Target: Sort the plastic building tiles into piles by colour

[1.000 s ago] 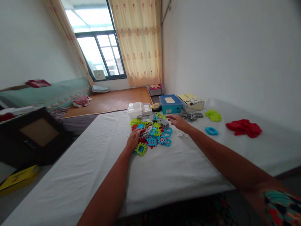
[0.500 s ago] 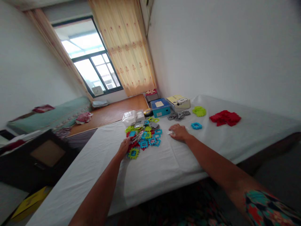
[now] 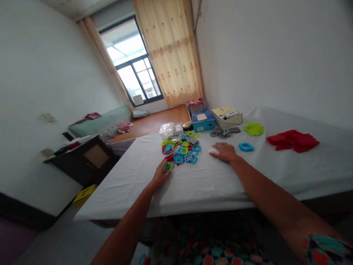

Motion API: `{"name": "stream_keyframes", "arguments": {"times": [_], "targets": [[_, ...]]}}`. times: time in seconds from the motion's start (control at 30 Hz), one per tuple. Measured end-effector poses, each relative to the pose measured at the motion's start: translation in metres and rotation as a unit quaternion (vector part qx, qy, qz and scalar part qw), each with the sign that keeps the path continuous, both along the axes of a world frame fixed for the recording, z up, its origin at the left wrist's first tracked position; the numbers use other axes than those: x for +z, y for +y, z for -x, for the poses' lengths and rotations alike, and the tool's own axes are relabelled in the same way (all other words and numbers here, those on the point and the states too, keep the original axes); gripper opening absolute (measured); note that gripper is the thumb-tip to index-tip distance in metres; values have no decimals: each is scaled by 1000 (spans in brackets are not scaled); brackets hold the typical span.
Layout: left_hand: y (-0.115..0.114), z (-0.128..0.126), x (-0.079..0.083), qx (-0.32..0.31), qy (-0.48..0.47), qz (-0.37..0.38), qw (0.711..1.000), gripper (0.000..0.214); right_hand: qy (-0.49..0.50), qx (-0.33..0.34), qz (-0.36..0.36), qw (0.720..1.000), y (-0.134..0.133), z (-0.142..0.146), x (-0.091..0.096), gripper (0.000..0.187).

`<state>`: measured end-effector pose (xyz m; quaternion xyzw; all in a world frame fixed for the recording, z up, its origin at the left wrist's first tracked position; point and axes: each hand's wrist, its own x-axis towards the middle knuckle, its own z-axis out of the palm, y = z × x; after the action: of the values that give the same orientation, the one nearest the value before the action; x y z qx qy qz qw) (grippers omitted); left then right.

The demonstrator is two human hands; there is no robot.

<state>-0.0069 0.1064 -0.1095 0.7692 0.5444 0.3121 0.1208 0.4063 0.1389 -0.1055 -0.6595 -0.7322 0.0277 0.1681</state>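
My left hand point(image 3: 160, 175) is at the near left edge of a heap of toothed plastic building pieces point(image 3: 180, 149) in blue, green, red and grey. Its thumb and fingers are around a green square piece point(image 3: 168, 167) with a blue middle. My right hand point(image 3: 224, 151) lies palm down on the cloth, fingers stretched out, with its fingertips over white pieces point(image 3: 213, 150). What lies under that palm is hidden. Just right of it is a blue piece point(image 3: 246, 147).
Sorted groups lie along the wall side: grey pieces point(image 3: 225, 132), green pieces point(image 3: 253, 129) and red pieces point(image 3: 293, 141). Behind stand a blue box point(image 3: 203, 126), a yellow box point(image 3: 231, 117) and a clear plastic container point(image 3: 167, 129). White cloth point(image 3: 190, 191) covers the table.
My left hand has moved down the heap's edge from red pieces to the green and blue piece. My right hand has flattened over the white pieces. The camera view has turned left.
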Motion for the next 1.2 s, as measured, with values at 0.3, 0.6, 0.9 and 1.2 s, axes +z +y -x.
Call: {"name": "stream_keyframes", "arguments": {"times": [0.3,0.6,0.9,1.2], "targets": [[-8,-31,4,15,-110,-57,992,68,12,-16,-83,996,12,-8,-7,57],[-8,-35,6,30,-50,-74,996,41,-3,43,-215,976,0,11,1,37],[-8,-34,6,19,-74,-80,994,23,-15,145,-261,954,-14,40,11,30],[-23,-55,30,-5,-107,-76,991,24,88,251,-243,933,-27,65,23,33]]}}
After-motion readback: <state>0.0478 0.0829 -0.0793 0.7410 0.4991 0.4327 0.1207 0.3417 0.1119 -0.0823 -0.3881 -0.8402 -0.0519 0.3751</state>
